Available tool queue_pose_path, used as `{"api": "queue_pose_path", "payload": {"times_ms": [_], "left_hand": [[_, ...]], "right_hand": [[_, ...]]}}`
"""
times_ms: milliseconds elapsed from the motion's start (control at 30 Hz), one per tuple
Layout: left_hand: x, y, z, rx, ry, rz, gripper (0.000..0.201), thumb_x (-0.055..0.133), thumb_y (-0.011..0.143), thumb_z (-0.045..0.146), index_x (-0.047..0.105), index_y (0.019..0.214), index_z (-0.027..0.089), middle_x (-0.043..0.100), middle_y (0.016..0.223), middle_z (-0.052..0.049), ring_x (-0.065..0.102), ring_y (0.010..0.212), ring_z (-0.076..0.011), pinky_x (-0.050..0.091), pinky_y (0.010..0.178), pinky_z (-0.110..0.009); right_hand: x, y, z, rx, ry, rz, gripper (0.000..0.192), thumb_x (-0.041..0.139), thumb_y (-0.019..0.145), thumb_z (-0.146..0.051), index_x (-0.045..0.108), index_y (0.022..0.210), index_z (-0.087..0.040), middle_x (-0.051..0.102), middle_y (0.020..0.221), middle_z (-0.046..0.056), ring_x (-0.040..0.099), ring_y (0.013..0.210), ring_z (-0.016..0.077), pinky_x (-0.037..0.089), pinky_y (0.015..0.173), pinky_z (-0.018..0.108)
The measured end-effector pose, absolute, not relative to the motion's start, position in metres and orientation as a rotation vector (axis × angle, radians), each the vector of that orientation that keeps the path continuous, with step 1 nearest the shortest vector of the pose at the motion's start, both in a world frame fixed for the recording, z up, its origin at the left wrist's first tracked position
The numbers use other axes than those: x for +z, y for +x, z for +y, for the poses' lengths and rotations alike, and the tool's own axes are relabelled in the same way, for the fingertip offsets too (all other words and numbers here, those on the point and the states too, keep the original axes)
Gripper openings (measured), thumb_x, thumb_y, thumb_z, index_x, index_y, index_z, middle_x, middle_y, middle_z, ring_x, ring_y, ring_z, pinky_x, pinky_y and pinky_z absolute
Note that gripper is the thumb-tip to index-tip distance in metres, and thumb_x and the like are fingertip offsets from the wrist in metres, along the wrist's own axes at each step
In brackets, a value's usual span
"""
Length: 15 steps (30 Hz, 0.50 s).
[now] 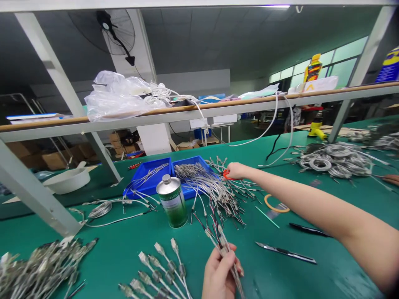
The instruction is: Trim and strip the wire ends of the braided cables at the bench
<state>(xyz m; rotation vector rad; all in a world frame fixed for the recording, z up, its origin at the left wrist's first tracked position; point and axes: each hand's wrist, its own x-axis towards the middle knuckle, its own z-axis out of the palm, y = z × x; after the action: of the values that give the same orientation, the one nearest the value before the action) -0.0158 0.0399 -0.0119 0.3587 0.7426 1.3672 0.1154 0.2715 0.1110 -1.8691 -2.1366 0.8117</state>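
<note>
My left hand (pixel 220 272), low in the middle, is closed around a bundle of cables (pixel 229 253) whose stripped coloured wire ends point away from me. Stretched out over the bench, my right hand (pixel 237 170) has its fingers closed at the orange handles of scissors (pixel 228 176); the blades cannot be made out. Close by that hand, a large heap of grey cables (pixel 215 189) spills from a blue tray (pixel 199 160). Several USB cables (pixel 168 265) lie fanned out left of my left hand.
A green can (pixel 172 203) stands before the trays. A craft knife (pixel 285 251), a black pen-like object (pixel 308 229) and a tape roll (pixel 277 204) lie under my right arm. Cable piles (pixel 40 265) sit at left and coiled cables (pixel 336 160) at right. A shelf (pixel 218 109) crosses above.
</note>
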Motion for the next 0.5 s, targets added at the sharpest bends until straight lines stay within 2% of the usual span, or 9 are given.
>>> {"api": "queue_pose_path", "payload": {"times_ms": [167, 300, 400, 500], "left_hand": [[-0.013, -0.015, 0.036, 1.367, 0.446, 0.84, 0.044, 0.091, 0.046, 0.029, 0.072, 0.08, 0.01, 0.064, 0.058, -0.002, 0.058, 0.052, -0.011, 0.047, 0.051, -0.02], [-0.013, -0.013, 0.035, 1.329, 0.5, 0.902, 0.042, 0.091, 0.047, 0.026, 0.07, 0.08, 0.012, 0.068, 0.064, -0.002, 0.062, 0.056, -0.0126, 0.051, 0.054, -0.021], [-0.014, -0.007, 0.032, 1.296, 0.539, 0.935, 0.043, 0.09, 0.048, 0.024, 0.069, 0.084, 0.013, 0.071, 0.068, -0.002, 0.063, 0.056, -0.0125, 0.052, 0.055, -0.02], [-0.016, 0.0, 0.028, 1.282, 0.619, 0.987, 0.047, 0.09, 0.047, 0.024, 0.068, 0.087, 0.013, 0.073, 0.076, -0.004, 0.064, 0.059, -0.0133, 0.053, 0.058, -0.021]], "right_hand": [[0.1, 0.157, 0.209, 1.088, -1.546, -1.83, 0.024, 0.052, 0.096, -0.034, 0.06, 0.096, -0.011, 0.06, 0.078, 0.0, 0.056, 0.057, 0.0093, 0.049, 0.051, 0.022], [0.067, 0.162, 0.127, 1.407, -1.276, -1.622, 0.021, 0.055, 0.094, -0.031, 0.061, 0.097, -0.011, 0.063, 0.077, 0.0, 0.05, 0.045, 0.005, 0.041, 0.039, 0.016], [0.04, 0.152, 0.077, 1.591, -1.123, -1.468, 0.028, 0.062, 0.085, -0.038, 0.064, 0.095, -0.012, 0.061, 0.061, -0.002, 0.05, 0.04, 0.007, 0.04, 0.035, 0.017], [0.022, 0.143, 0.053, 1.621, -1.057, -1.286, 0.033, 0.07, 0.073, -0.039, 0.064, 0.091, -0.012, 0.053, 0.047, -0.007, 0.047, 0.037, 0.0066, 0.039, 0.035, 0.015]]}}
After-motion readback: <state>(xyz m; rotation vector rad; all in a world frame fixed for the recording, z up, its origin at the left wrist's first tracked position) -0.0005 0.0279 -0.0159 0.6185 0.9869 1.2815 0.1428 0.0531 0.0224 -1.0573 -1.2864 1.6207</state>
